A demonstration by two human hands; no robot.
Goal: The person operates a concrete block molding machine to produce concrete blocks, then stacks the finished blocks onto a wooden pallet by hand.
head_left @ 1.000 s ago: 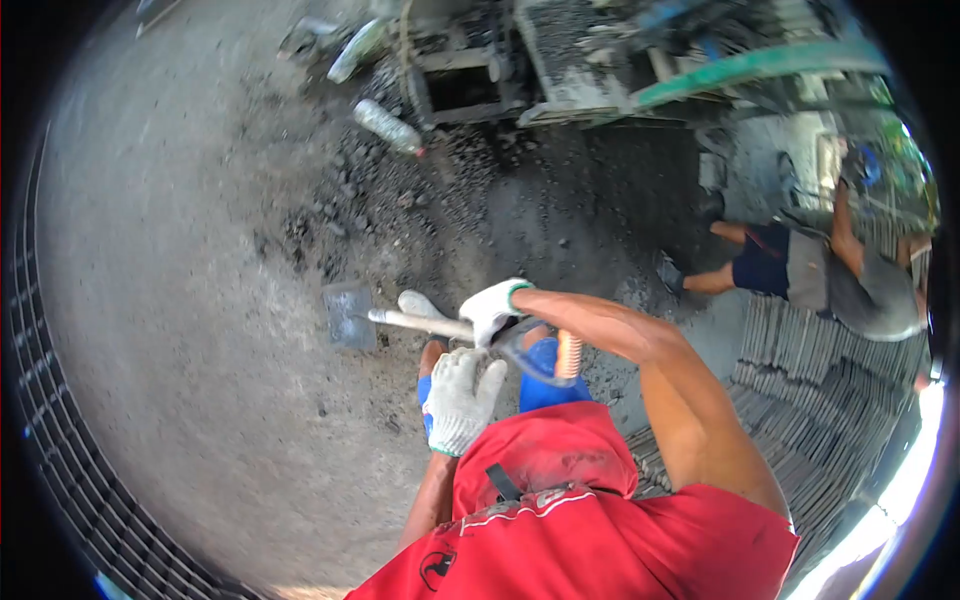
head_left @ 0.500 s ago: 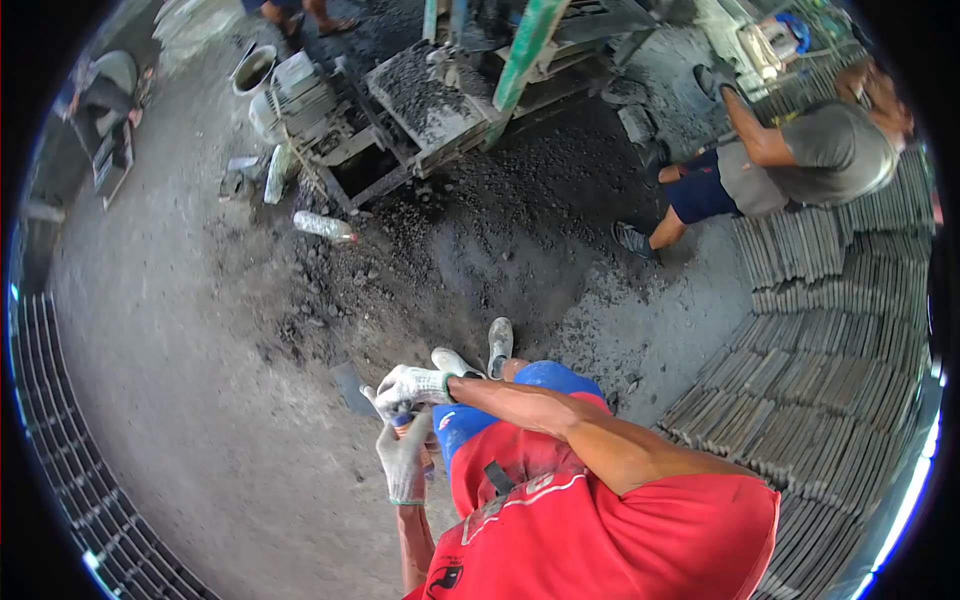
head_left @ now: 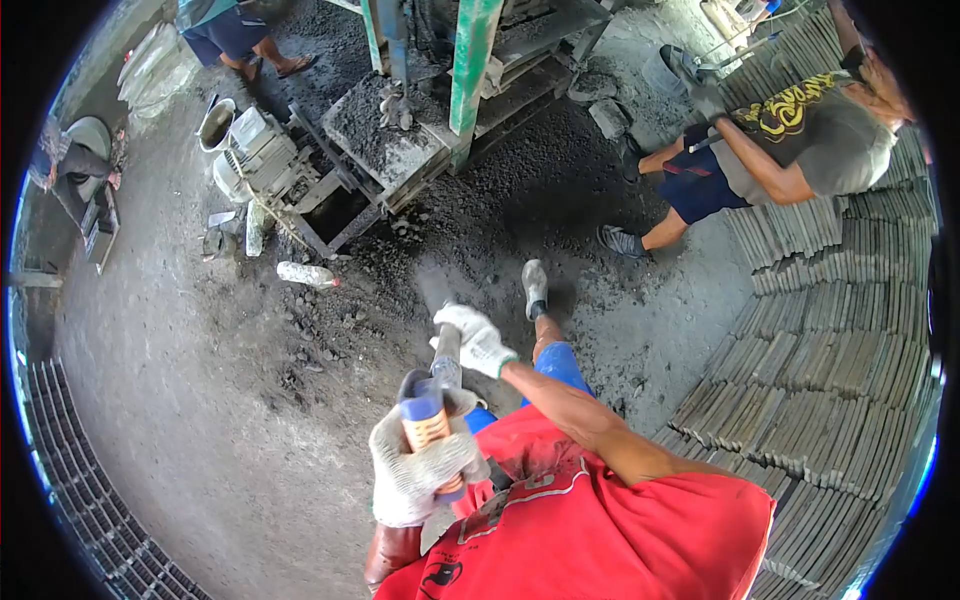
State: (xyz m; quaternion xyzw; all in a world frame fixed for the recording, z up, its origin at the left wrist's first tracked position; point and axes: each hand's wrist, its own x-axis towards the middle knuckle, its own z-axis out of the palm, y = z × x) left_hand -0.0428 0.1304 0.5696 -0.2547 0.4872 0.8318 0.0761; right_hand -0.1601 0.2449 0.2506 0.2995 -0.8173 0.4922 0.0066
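Note:
A shovel (head_left: 447,368) slants away from my body, its grey blade (head_left: 434,286) over the dark loose material on the floor. My left hand (head_left: 415,468), in a white knit glove, is closed around the orange and purple grip at its top end. Farther down, the gloved right hand (head_left: 474,340) wraps the shaft near the blade. Part of the blade is hidden behind that hand and looks blurred.
Dark gravelly material (head_left: 400,240) lies ahead, beside a motor (head_left: 265,150) and a green-posted machine (head_left: 472,80). A plastic bottle (head_left: 306,275) lies left. A co-worker (head_left: 770,150) stands right, near stacked slabs (head_left: 830,350). Another person (head_left: 230,35) stands at the back.
Both my hands have moved farther apart along the shovel, the right one forward. The blade has swung forward and right. One boot has stepped ahead, and the co-worker on the right has shifted posture.

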